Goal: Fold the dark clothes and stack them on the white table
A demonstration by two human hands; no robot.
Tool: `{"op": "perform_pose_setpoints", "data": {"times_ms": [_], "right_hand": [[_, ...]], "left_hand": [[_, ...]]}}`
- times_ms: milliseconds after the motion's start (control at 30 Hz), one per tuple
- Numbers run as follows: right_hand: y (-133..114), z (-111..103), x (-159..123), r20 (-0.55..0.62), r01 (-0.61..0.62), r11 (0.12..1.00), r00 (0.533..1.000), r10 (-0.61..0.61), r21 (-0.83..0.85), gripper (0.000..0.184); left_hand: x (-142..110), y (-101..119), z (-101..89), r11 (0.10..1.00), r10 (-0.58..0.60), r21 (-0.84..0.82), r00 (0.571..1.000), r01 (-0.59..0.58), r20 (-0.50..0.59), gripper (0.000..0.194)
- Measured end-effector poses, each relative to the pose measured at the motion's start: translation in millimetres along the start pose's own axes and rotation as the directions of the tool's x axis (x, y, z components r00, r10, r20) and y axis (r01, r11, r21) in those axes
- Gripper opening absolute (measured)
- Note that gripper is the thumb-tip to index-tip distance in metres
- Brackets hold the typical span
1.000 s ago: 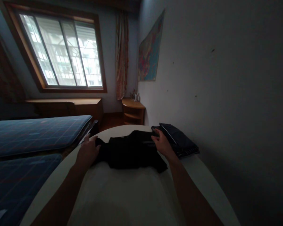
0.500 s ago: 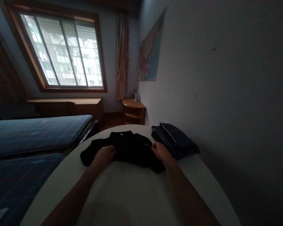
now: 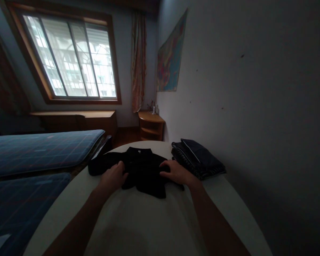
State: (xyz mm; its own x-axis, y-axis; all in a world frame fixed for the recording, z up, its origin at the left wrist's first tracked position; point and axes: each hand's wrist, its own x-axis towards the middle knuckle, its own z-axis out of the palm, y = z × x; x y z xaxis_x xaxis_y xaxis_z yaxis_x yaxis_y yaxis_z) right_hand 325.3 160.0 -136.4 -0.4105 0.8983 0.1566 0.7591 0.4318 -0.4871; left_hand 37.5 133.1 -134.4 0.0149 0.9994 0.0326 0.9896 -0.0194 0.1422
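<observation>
A black collared shirt [image 3: 144, 172] lies bunched on the pale round table [image 3: 138, 220], its collar at the far side and a loose flap toward me. My left hand [image 3: 114, 176] rests on the left part of the shirt, thumb and forefinger apart. Across from it, my right hand [image 3: 178, 171] touches the shirt's right part, also with a gap between thumb and fingers. Dark cloth shows in both gaps, and neither hand appears to pinch it. Just beyond my right hand sits a stack of folded dark clothes [image 3: 200, 156].
A bed with a blue checked mattress [image 3: 42, 151] stands left of the table. The bare wall [image 3: 256, 117] rises close on the right. Behind are a corner shelf [image 3: 150, 117], a low wooden cabinet [image 3: 101, 119] and a window [image 3: 72, 60].
Both hands have gone from closed pinches on the shirt to parted fingers. The right hand shifted slightly left. The shirt's near edge now spreads closer to me in the middle.
</observation>
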Motion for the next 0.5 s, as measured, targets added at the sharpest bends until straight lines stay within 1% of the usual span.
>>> {"op": "perform_pose_setpoints", "data": {"times_ms": [33, 67, 100, 133, 200, 233, 267, 300, 333, 367, 400, 433, 467, 500], "right_hand": [[-7, 5, -1, 0.087, 0.023, 1.000, 0.996, -0.021, -0.016, 0.046], [-14, 10, -1, 0.144, 0.024, 0.998, 0.989, -0.016, -0.053, 0.051], [-18, 14, -1, 0.174, 0.006, 0.995, 0.985, 0.012, -0.102, 0.052], [-21, 17, -1, 0.181, -0.022, 0.989, 0.982, 0.049, -0.147, 0.047], [-23, 18, 0, 0.143, -0.066, 0.983, 0.986, 0.091, -0.169, 0.029], [-22, 15, 1, 0.101, -0.079, 0.987, 0.991, 0.094, -0.137, 0.025], [-21, 10, 2, 0.045, -0.086, 0.993, 0.995, 0.089, -0.083, 0.023], [-19, 3, 3, -0.028, -0.085, 0.996, 0.996, 0.084, -0.020, 0.023], [-16, -4, 4, -0.118, -0.080, 0.996, 0.989, 0.085, 0.044, 0.023], [-13, -12, 5, -0.224, -0.075, 0.992, 0.970, 0.097, 0.104, 0.024], [-11, -20, 6, -0.337, -0.067, 0.985, 0.934, 0.118, 0.160, 0.024], [-8, -26, 6, -0.444, -0.051, 0.977, 0.885, 0.141, 0.208, 0.025], [-5, -32, 6, -0.533, -0.031, 0.969, 0.831, 0.162, 0.246, 0.025], [-3, -36, 6, -0.596, -0.011, 0.962, 0.783, 0.177, 0.271, 0.026]], "left_hand": [[-2, 3, 2.0, 0.999, 0.032, -0.015, 0.998, -0.031, 0.048, 0.024], [-3, 5, 4.8, 0.998, 0.067, -0.028, 0.995, -0.065, 0.077, 0.026], [-3, 7, 8.0, 0.995, 0.099, -0.034, 0.991, -0.096, 0.088, 0.027], [-2, 7, 11.1, 0.993, 0.117, -0.032, 0.990, -0.114, 0.085, 0.026], [1, 4, 14.7, 0.993, 0.116, -0.015, 0.992, -0.115, 0.057, 0.016], [4, 1, 14.3, 0.995, 0.101, -0.005, 0.994, -0.101, 0.036, 0.009], [6, -3, 12.1, 0.997, 0.081, 0.005, 0.997, -0.081, 0.011, 0.010], [9, -7, 8.3, 0.999, 0.053, 0.010, 0.998, -0.053, -0.030, 0.015], [11, -10, 3.4, 1.000, 0.018, 0.007, 0.996, -0.017, -0.084, 0.017], [12, -13, -2.0, 1.000, -0.020, -0.007, 0.989, 0.019, -0.144, 0.017], [13, -14, -7.1, 0.998, -0.052, -0.036, 0.978, 0.046, -0.201, 0.014], [13, -13, -11.1, 0.996, -0.066, -0.077, 0.968, 0.049, -0.242, 0.011], [12, -10, -13.4, 0.992, -0.052, -0.128, 0.964, 0.019, -0.261, 0.007], [11, -5, -13.7, 0.982, -0.002, -0.181, 0.968, -0.045, -0.252, 0.005]]}}
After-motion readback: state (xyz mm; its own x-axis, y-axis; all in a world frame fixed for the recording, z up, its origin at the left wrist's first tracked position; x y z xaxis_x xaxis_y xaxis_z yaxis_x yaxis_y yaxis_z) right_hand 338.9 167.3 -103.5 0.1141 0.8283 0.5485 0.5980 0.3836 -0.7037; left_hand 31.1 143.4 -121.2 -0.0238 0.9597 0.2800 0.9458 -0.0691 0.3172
